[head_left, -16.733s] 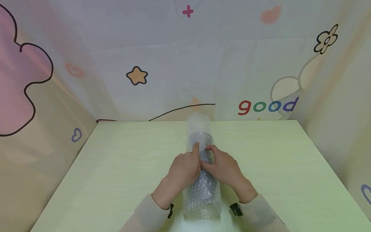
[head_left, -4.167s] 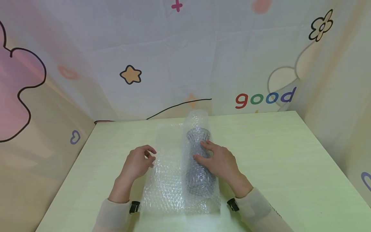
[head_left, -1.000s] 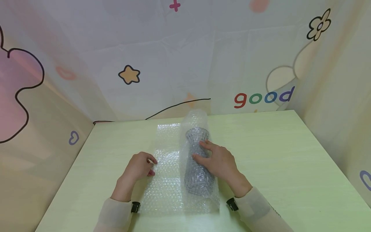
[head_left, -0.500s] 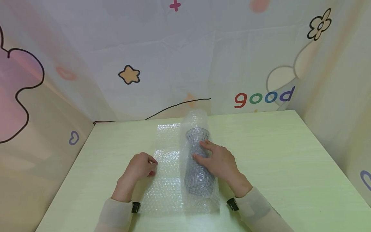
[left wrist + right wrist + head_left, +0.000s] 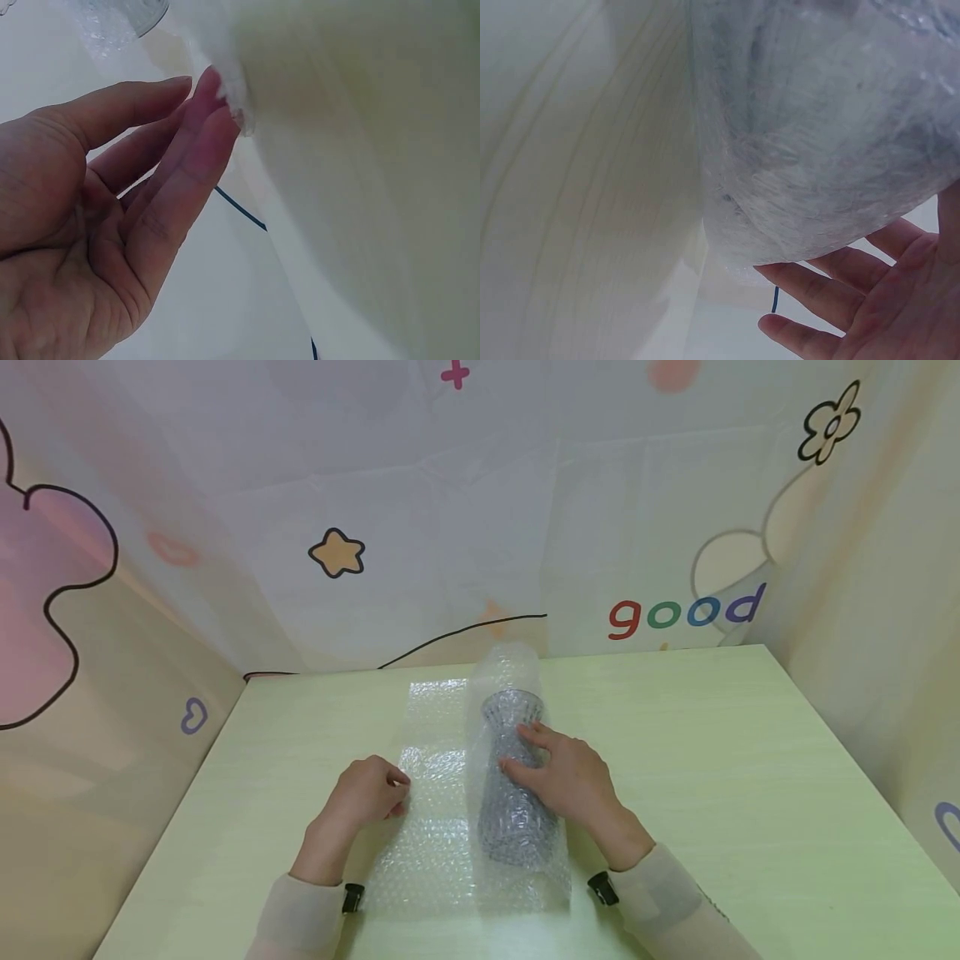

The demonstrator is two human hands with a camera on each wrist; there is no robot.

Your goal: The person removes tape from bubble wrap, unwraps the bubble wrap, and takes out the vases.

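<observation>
pale table, some bubble wrap now flat between left hand and vase

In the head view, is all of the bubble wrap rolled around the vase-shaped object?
No, part of the bubble wrap lies spread on the table, between the left hand and the vase-shaped object.

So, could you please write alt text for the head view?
A person's right hand rests on a vase-shaped object in bubble wrap on a table; the left hand is at the wrap's left edge. Behind is a patterned backdrop.
</observation>
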